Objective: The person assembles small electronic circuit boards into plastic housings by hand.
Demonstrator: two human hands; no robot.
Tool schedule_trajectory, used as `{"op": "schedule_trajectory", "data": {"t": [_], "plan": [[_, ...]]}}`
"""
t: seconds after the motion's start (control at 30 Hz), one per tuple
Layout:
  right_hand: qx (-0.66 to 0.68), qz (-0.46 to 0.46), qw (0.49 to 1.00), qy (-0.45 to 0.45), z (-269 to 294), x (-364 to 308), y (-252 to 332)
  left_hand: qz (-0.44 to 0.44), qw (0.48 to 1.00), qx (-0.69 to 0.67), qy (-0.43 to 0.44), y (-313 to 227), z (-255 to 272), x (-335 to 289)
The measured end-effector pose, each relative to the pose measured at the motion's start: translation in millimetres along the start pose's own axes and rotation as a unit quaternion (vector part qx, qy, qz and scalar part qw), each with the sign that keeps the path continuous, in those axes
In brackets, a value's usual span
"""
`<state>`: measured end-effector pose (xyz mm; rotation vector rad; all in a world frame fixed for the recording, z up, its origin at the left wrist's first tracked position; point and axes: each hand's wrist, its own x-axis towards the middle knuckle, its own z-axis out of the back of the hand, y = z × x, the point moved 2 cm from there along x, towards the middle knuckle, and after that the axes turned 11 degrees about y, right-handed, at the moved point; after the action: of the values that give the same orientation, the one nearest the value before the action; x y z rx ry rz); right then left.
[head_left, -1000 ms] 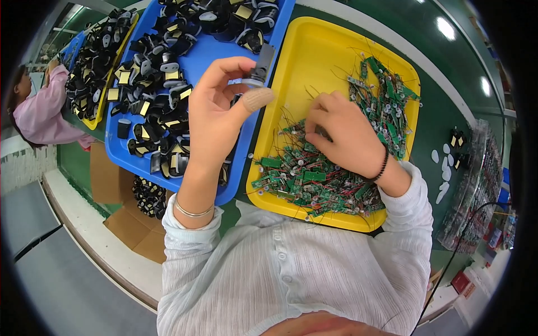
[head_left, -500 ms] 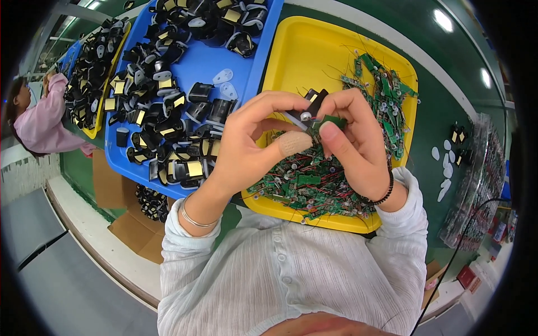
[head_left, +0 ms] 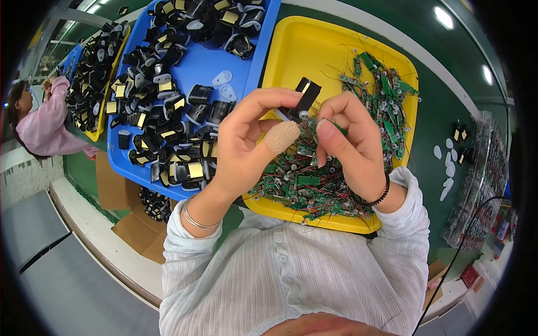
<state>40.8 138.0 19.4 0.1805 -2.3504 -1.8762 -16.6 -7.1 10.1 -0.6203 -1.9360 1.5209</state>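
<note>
My left hand [head_left: 238, 143], with a tan bandage on its thumb, is closed on a black plastic housing [head_left: 307, 96] bearing a yellow strip. A small silvery round part [head_left: 304, 114] shows at the housing's lower end. Close beside it my right hand [head_left: 356, 148] pinches a green circuit board, mostly hidden by the fingers. Both hands are above a yellow tray [head_left: 294, 50] heaped with green circuit boards [head_left: 308, 180] and thin red and black wires. To the left, a blue tray [head_left: 196, 59] holds many black housings [head_left: 199, 93] with yellow pads and grey ends.
Two translucent oval pieces [head_left: 222, 78] lie in the blue tray. White oval pieces [head_left: 450, 168] and a clear plastic tray [head_left: 476, 185] are at the right. A cardboard box [head_left: 137, 232] stands below left. Far left, a person in a pink sleeve [head_left: 53, 115] works by another tray of housings.
The black housing has tilted more upright and shows its yellow strip. My right fingers have closed in, covering more of the green circuit board, and the hands are slightly farther apart.
</note>
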Motion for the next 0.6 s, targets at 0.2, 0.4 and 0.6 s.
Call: {"op": "schedule_trajectory", "data": {"t": [0.2, 0.4, 0.6], "plan": [[0.027, -0.033, 0.999, 0.005, -1.4, -1.7, -1.0, -0.034, 0.998, 0.057, 0.022, -0.8, -1.3, -0.1], [0.187, -0.069, 0.979, 0.047, 0.7, -1.1, -5.5, -0.042, 0.997, 0.069, 0.016, -0.5, -2.1, -0.7], [0.148, -0.067, 0.986, 0.025, -1.9, -2.2, -4.7, -0.037, 0.998, 0.055, 0.014, 3.0, -3.4, 0.6]]}}
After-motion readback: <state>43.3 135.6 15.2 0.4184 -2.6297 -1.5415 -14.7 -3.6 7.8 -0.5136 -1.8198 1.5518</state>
